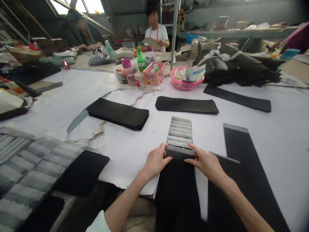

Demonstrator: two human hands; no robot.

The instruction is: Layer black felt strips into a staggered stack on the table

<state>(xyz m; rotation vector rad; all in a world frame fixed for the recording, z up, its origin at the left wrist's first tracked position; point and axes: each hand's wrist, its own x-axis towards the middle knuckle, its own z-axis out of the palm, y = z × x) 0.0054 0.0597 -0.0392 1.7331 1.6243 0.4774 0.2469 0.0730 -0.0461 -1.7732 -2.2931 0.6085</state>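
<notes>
A black strip of sheet material [180, 174] with a grey band at its far end hangs toward me over the table's front edge. My left hand [156, 161] pinches its left far corner between thumb and fingers. At the right far corner my right hand [205, 162] does the same, thumb on top. Just beyond lies a row of overlapping strips [180, 130] showing whitish-grey end bands, and the held strip's far edge meets the nearest of them. To the right, another long black strip [248, 161] with a grey end lies flat, beside a further black strip [223, 190].
Black strip stacks [118, 112] [187, 105] lie beyond my hands, with a single strip [238, 98] farther right. Grey-banded overlapping pieces [36, 164] cover the left front. A pink basket [187, 84], pink box [154, 77] and green bottle [140, 60] stand behind. Two people work across the table.
</notes>
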